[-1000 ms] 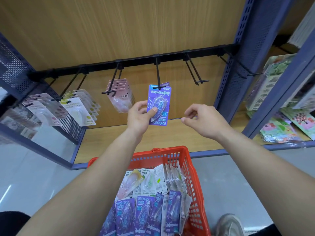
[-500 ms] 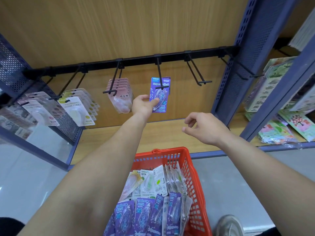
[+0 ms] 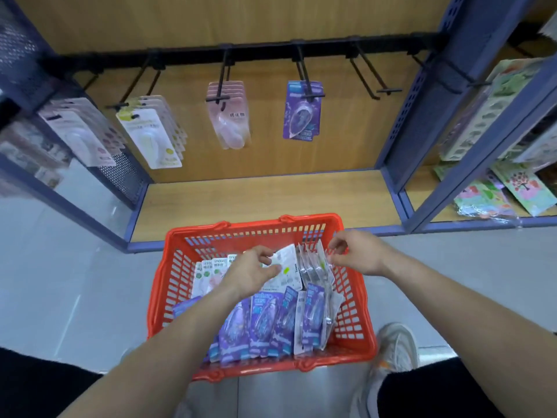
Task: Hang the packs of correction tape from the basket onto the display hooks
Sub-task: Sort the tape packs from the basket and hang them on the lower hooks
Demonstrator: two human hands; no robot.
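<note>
the white packs [image 3: 290, 261] in the red basket [image 3: 256, 225] are partly covered by the left hand [image 3: 250, 276], and their print is blurred beyond reading.

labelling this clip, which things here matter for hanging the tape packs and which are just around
Job: red basket, purple packs in it, white packs in it, hung purple pack, empty hook.
Just around: sticker sheets on the side shelf, shoe.

A light wood-grain back panel [image 3: 211, 22] rises behind a matching wooden shelf board [image 3: 265, 200], framed by blue perforated metal uprights [image 3: 422, 110]. A pale grey, glossy floor [image 3: 60, 282] lies below. The neighbouring bay on the right holds what look like colourful craft packs [image 3: 497, 191], though they are blurred.
</note>
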